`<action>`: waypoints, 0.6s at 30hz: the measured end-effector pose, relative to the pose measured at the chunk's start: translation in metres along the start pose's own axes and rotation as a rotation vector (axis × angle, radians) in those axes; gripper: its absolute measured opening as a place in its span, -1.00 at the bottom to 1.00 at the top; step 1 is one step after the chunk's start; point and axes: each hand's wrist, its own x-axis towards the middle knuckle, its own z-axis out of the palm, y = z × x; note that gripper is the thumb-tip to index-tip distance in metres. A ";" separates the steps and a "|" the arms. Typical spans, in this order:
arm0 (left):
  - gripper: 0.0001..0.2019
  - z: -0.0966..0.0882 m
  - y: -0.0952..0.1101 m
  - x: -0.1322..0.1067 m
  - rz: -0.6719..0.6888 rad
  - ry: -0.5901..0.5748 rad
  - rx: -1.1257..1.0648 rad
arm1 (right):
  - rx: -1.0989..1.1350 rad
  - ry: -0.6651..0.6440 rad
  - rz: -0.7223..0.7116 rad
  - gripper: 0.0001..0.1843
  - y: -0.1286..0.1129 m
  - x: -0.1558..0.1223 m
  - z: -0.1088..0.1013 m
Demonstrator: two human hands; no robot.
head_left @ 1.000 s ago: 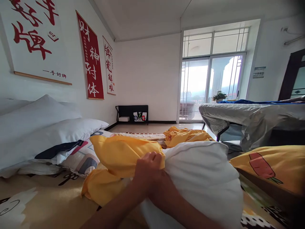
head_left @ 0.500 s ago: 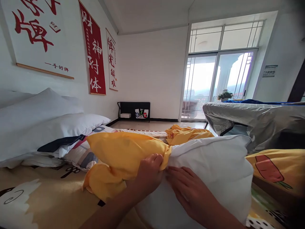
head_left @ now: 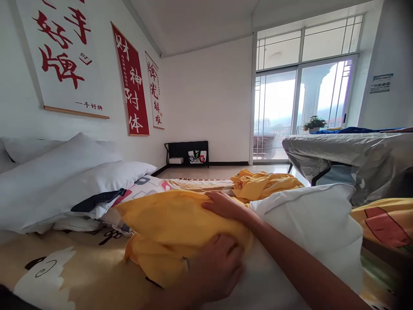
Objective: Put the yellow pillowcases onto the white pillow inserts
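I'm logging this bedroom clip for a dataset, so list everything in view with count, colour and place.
yellow pillowcase: 1, yellow, centre of bed, partly over the white pillow
white pillow: 1, white, centre right
stacked pillows: at least 2, white, left by the wall
crumpled cloth: 1, yellow, behind the pillowcase
carrot-print pillow: 1, yellow, right edge
bed sheet: 1, beige, cartoon print, lower left
wall scrolls: 3, one red, two white, left wall
shelf: 1, black, far wall
potted plant: 1, green, by the glass door
covered table: 1, silver-grey, right
left hand: fingers gripping the pillowcase's lower edge
right hand: flat on top of the pillowcase
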 end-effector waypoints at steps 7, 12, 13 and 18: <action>-0.51 -0.064 -0.093 -0.090 -0.549 0.880 0.232 | 0.238 0.215 -0.030 -0.51 0.045 -0.028 -0.019; -0.20 -0.101 -0.133 -0.066 -0.915 0.521 -0.795 | 0.306 0.263 -0.038 -0.52 0.035 -0.032 -0.030; -0.25 -0.104 -0.132 -0.058 -0.883 0.393 -0.893 | 0.298 0.253 -0.050 -0.53 0.032 -0.033 -0.030; -0.70 -0.102 -0.118 -0.026 -0.574 0.281 -0.603 | 0.102 0.200 -0.104 -0.52 0.029 -0.037 -0.035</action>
